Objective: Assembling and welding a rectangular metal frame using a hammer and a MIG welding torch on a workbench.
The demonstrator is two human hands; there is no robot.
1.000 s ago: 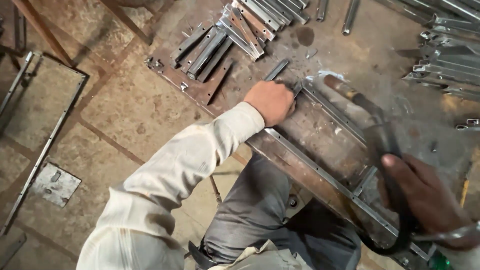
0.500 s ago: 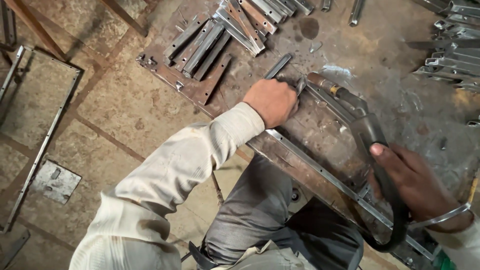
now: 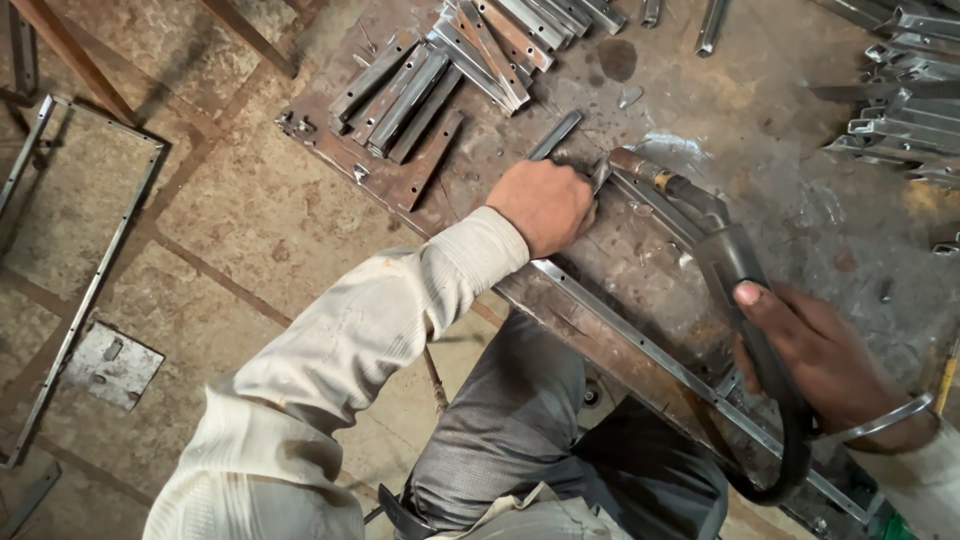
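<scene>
While both hands closed: left hand (image 3: 545, 205) on frame corner (image 3: 600, 180), right hand (image 3: 820, 360) around welding torch (image 3: 735, 265), near table edge (image 3: 440, 205).

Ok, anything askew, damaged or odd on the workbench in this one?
Nothing stands out. The left hand presses the thin grey metal frame flat on the scorched steel bench, the right hand holds the dark welding torch, and the short grey channel pieces lie roughly stacked.
</scene>
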